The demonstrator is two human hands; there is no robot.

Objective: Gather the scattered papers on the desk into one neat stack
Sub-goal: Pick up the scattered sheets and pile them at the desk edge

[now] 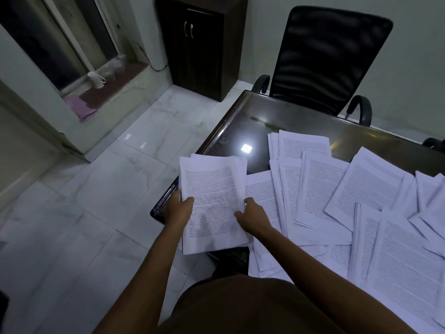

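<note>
Left hand [179, 209] and right hand [252, 219] each grip one side edge of the gathered stack [214, 196], thumbs on top. The stack overhangs the near-left corner of the desk [240, 116]. Loose sheets [337, 196] overlap across the desk's right portion. An office chair [325, 56] stands behind the desk's far edge.

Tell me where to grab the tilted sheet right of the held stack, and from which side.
Pinch the tilted sheet at its near left corner, reaching from the near side once the right hand lets go of the held stack: it seems to lie atop its neighbours, that corner jutting over them.
</note>
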